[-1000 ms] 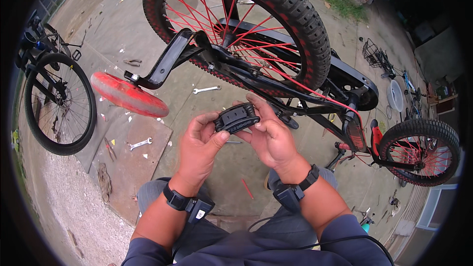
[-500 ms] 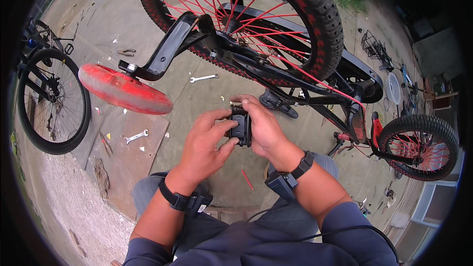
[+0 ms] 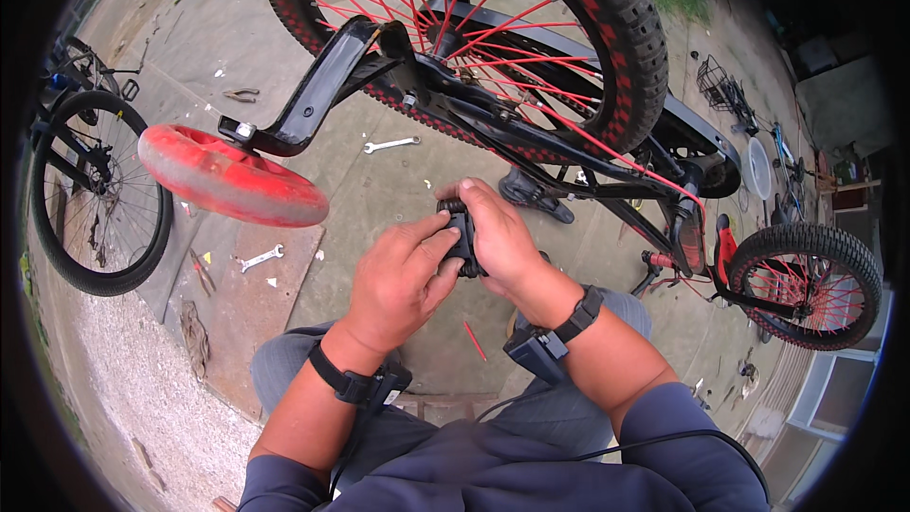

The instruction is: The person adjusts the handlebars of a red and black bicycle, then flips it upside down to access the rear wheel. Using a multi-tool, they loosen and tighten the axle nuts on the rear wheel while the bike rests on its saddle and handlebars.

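Between my two hands is a small black part (image 3: 463, 239) with ridged ends, which looks like a bicycle pedal. My left hand (image 3: 400, 270) grips it from the left, its thumb and fingers bent over the upper face and hiding much of it. On the other side my right hand (image 3: 498, 239) is closed round its right edge, fingers curled at the far end. Beyond my hands, an upside-down bicycle has a rear wheel (image 3: 621, 57) with red spokes. A red training wheel (image 3: 232, 180) hangs from its black bracket (image 3: 318, 100) at the left.
Two wrenches (image 3: 391, 144) (image 3: 261, 259) and two pairs of pliers (image 3: 242, 95) (image 3: 202, 272) lie on the ground. A red pencil-like stick (image 3: 475, 341) is near my knees. The bicycle's front wheel (image 3: 806, 284) is at right; another bicycle's wheel (image 3: 104, 194) stands at left.
My left fingers have shifted further over the black pedal, covering more of its face. The pedal has turned slightly in my hands. The view has moved a little.
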`<action>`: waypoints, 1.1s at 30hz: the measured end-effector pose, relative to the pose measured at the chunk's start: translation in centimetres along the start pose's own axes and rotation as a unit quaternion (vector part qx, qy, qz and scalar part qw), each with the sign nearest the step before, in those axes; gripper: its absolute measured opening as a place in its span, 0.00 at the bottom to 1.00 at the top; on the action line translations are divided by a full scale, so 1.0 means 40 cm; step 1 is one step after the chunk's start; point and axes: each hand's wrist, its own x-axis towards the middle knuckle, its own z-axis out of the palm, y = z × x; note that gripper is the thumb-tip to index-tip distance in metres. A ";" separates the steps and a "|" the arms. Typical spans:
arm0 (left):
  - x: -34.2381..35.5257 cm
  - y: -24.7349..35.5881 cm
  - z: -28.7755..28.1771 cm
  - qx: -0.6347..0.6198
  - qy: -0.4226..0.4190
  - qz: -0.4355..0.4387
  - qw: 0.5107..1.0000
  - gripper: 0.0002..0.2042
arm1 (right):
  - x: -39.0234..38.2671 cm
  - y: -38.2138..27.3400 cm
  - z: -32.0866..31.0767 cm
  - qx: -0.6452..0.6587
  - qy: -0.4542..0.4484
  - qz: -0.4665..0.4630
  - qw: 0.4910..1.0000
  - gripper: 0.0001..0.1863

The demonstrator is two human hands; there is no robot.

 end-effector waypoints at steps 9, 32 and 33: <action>0.013 0.004 -0.001 -0.080 -0.052 -0.068 0.993 0.30 | -0.007 -0.011 -0.005 -0.010 -0.003 0.022 1.000 0.22; -0.045 0.069 0.016 -0.064 0.020 -0.001 0.998 0.18 | 0.009 -0.045 -0.042 -0.042 -0.002 -0.028 0.999 0.24; -0.045 0.070 0.012 -0.076 0.016 0.003 0.997 0.17 | 0.013 -0.040 -0.053 -0.072 -0.014 -0.055 0.996 0.25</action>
